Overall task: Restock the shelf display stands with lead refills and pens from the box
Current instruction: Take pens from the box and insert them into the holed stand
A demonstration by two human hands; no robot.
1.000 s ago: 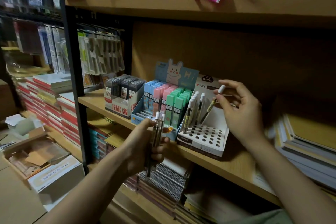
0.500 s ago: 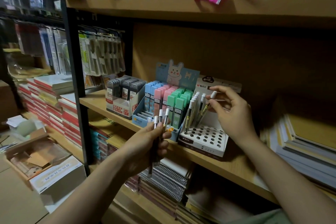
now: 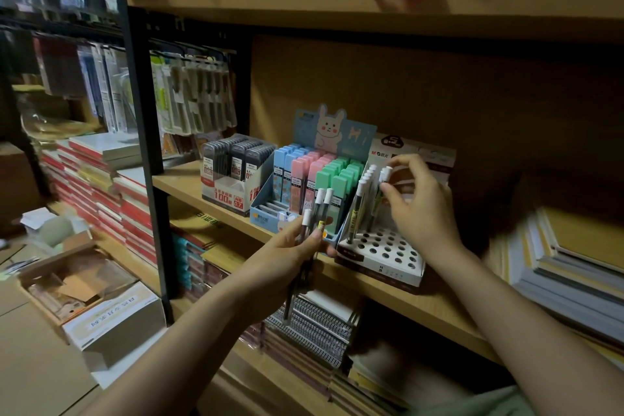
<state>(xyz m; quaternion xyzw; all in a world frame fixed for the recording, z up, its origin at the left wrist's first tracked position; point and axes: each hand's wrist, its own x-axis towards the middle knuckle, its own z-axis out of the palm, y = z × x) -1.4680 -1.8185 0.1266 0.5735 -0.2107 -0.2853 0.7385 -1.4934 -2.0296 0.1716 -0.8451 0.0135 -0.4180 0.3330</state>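
Pens (image 3: 319, 213) gripped in left hand (image 3: 287, 260), right hand (image 3: 418, 209) pinching a pen (image 3: 383, 186) above holed stand (image 3: 381, 246), refill boxes (image 3: 304, 179) beside

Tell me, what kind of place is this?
Most likely a stationery shop or its stockroom. Lead refill cases fill a rabbit display stand, pens stand in a holed pen stand, packaged goods hang on hooks, and notebooks are stacked on shelves.
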